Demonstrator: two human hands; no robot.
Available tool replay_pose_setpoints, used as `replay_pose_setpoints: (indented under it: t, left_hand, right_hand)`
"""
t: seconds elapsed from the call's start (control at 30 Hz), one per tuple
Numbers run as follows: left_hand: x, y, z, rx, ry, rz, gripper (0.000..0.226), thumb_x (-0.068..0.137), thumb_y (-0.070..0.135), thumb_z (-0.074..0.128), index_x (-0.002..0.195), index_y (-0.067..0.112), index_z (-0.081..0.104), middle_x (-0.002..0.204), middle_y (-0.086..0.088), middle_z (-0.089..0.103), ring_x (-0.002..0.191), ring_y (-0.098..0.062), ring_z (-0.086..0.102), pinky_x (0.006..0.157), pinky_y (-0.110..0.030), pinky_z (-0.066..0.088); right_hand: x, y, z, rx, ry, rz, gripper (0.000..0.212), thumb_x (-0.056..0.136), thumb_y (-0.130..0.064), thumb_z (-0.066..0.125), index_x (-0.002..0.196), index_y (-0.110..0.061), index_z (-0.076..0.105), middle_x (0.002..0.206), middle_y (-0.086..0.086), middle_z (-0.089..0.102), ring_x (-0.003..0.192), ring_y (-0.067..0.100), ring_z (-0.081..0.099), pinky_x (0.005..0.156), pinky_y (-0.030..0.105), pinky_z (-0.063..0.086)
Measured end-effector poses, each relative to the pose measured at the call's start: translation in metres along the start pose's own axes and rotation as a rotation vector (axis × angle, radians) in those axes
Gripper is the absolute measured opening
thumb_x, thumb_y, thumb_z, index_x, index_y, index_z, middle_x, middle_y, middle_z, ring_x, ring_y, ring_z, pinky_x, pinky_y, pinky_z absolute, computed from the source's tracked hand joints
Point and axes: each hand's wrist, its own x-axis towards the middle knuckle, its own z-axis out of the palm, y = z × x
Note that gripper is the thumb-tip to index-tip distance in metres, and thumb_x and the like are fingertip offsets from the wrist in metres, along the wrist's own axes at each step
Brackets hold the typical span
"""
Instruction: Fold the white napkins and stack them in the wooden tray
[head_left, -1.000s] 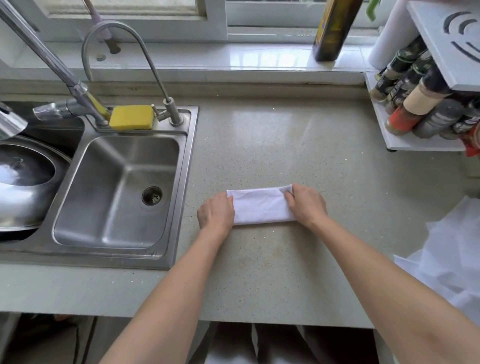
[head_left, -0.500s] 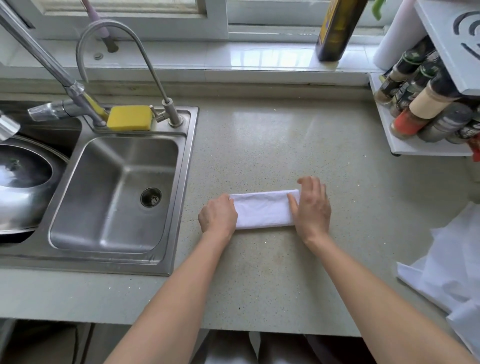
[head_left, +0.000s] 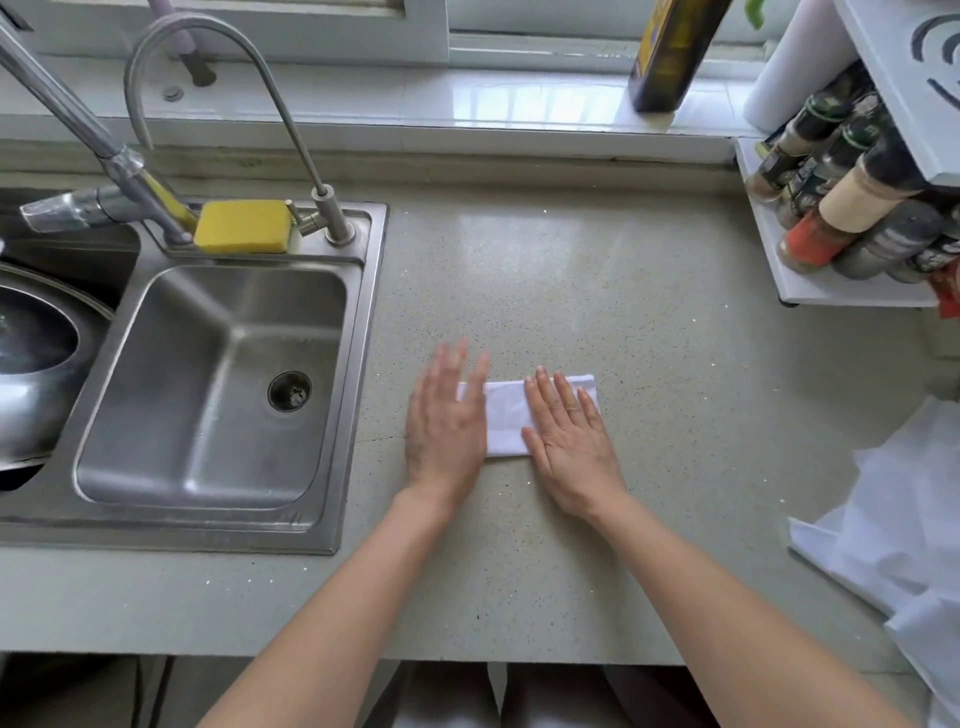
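A white napkin (head_left: 506, 418), folded into a narrow strip, lies flat on the speckled counter (head_left: 623, 291) in the middle of the head view. My left hand (head_left: 447, 421) lies palm down with straight fingers over the strip's left end. Palm down as well, my right hand (head_left: 569, 434) presses the strip's right part with straight fingers. Both hands hide much of the cloth. A pile of loose white napkins (head_left: 904, 525) sits at the counter's right edge. No wooden tray is in view.
A steel sink (head_left: 218, 384) lies left of the hands, with two taps and a yellow sponge (head_left: 241, 226) on its back rim. A wok (head_left: 31, 364) sits far left. A white spice rack (head_left: 841, 218) with bottles stands back right; a dark bottle (head_left: 670, 52) on the windowsill.
Both hands went from curled fingers at the strip's ends to flat, straight fingers lying on it. The right hand slid left onto the cloth, leaving the strip's right end uncovered.
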Motion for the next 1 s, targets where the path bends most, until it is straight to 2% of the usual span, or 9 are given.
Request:
replay_pose_setpoints:
  t: [0.07, 0.17, 0.37, 0.47, 0.53, 0.63, 0.7, 0.9, 1.0]
  left_hand:
    - [-0.004, 0.006, 0.013, 0.084, -0.197, 0.218, 0.055, 0.098, 0.028, 0.019, 0.151, 0.016, 0.022, 0.159, -0.007, 0.016, 0.147, -0.027, 0.013, 0.119, -0.044, 0.006]
    - [-0.010, -0.002, 0.026, 0.108, -0.426, 0.188, 0.063, 0.089, 0.044, -0.016, 0.148, 0.022, -0.018, 0.156, 0.004, -0.024, 0.145, -0.018, -0.020, 0.114, -0.037, -0.021]
    - [-0.012, -0.029, 0.023, 0.093, -0.437, 0.117, 0.062, 0.094, 0.050, -0.005, 0.145, 0.021, -0.025, 0.151, 0.003, -0.032, 0.140, -0.011, -0.027, 0.116, -0.032, -0.016]
    - [-0.016, -0.032, 0.009, 0.119, -0.487, 0.055, 0.061, 0.102, 0.043, 0.010, 0.149, 0.016, -0.017, 0.155, 0.001, -0.024, 0.146, -0.015, -0.016, 0.119, -0.032, -0.007]
    - [-0.010, -0.026, -0.006, 0.138, -0.446, 0.011, 0.054, 0.104, 0.031, 0.026, 0.153, 0.015, 0.010, 0.161, -0.002, 0.004, 0.147, -0.020, 0.009, 0.118, -0.033, 0.013]
    - [0.008, -0.014, -0.017, 0.097, -0.312, -0.124, 0.026, 0.097, 0.019, 0.044, 0.120, 0.014, 0.056, 0.131, -0.006, 0.049, 0.115, -0.025, 0.047, 0.085, -0.033, 0.042]
    - [0.018, -0.009, -0.016, -0.021, -0.299, -0.308, 0.016, 0.093, 0.014, 0.050, 0.105, 0.012, 0.059, 0.113, -0.007, 0.057, 0.100, -0.026, 0.054, 0.076, -0.033, 0.043]
    - [0.025, 0.000, -0.016, -0.254, -0.446, -0.757, 0.022, 0.084, 0.007, 0.058, 0.102, -0.003, 0.065, 0.104, -0.021, 0.065, 0.100, -0.033, 0.063, 0.079, -0.040, 0.053]
    - [0.015, -0.004, -0.026, -0.391, -0.358, -0.762, 0.026, 0.083, 0.004, 0.053, 0.058, 0.011, 0.052, 0.061, -0.013, 0.048, 0.065, -0.031, 0.050, 0.050, -0.032, 0.036]
  right_hand:
    - [-0.001, 0.001, -0.003, -0.003, -0.018, -0.003, 0.066, 0.089, -0.051, -0.008, 0.149, -0.025, -0.012, 0.154, -0.011, -0.021, 0.142, 0.009, -0.023, 0.115, 0.028, -0.018]
    - [-0.001, 0.005, -0.003, -0.019, -0.052, -0.013, 0.065, 0.087, -0.052, -0.011, 0.146, -0.028, -0.019, 0.154, -0.011, -0.025, 0.141, 0.007, -0.025, 0.115, 0.028, -0.017]
    - [0.000, 0.022, -0.013, -0.039, -0.119, 0.035, 0.057, 0.099, -0.048, 0.003, 0.147, -0.028, -0.020, 0.151, -0.010, -0.029, 0.142, 0.008, -0.024, 0.115, 0.028, -0.017]
    - [-0.003, 0.025, -0.022, -0.050, -0.129, 0.036, 0.056, 0.101, -0.037, 0.010, 0.150, -0.024, -0.015, 0.156, -0.007, -0.020, 0.145, 0.009, -0.016, 0.116, 0.027, -0.011]
    - [-0.002, 0.021, -0.029, -0.025, -0.091, 0.041, 0.055, 0.103, -0.019, 0.023, 0.154, -0.016, 0.003, 0.160, -0.002, -0.002, 0.148, 0.014, 0.001, 0.118, 0.027, 0.003]
    - [0.006, 0.022, -0.041, -0.039, 0.052, 0.013, 0.030, 0.098, -0.010, 0.041, 0.127, -0.006, 0.047, 0.136, 0.008, 0.043, 0.121, 0.026, 0.040, 0.091, 0.032, 0.039]
    - [0.019, 0.024, -0.050, -0.023, 0.025, 0.009, 0.008, 0.096, -0.010, 0.044, 0.100, -0.008, 0.051, 0.109, 0.010, 0.051, 0.100, 0.025, 0.046, 0.071, 0.030, 0.035]
    - [0.061, 0.027, -0.077, 0.011, -0.366, 0.136, 0.014, 0.093, -0.008, 0.046, 0.079, -0.011, 0.046, 0.078, 0.007, 0.049, 0.078, 0.024, 0.045, 0.057, 0.029, 0.034]
    - [0.063, 0.016, -0.085, -0.005, -0.391, 0.097, 0.025, 0.089, -0.005, 0.045, 0.065, -0.012, 0.044, 0.066, 0.004, 0.046, 0.073, 0.023, 0.045, 0.048, 0.026, 0.028]
